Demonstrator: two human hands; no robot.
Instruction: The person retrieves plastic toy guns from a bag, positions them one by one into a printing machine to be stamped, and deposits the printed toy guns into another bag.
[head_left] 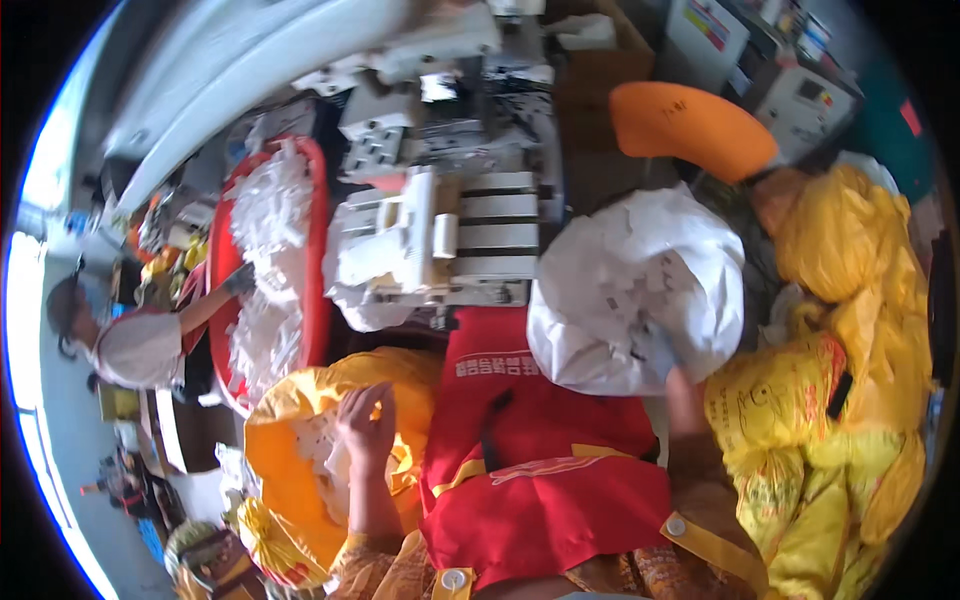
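Observation:
My left hand (366, 424) is raised over an open orange-yellow sack (275, 412) that holds white pieces (318, 440). Its fingers are curled together. A small yellow-orange patch shows among them, and I cannot make out whether it is a held thing or the sack behind. On the other side, my right hand (660, 355) reaches into a white sack (558, 345) with small pale and dark bits at its bottom. That hand is smeared by motion and looks grey toward the fingers, so its grip is unclear. A red apron (550, 510) covers my lap between the two sacks.
A machine with white slatted plates (497, 232) stands ahead, an orange panel (690, 128) to its right. Full yellow bags (775, 395) crowd the right side. At left, a co-worker (140, 345) with a grey glove reaches into a red tub (318, 250) of white pieces.

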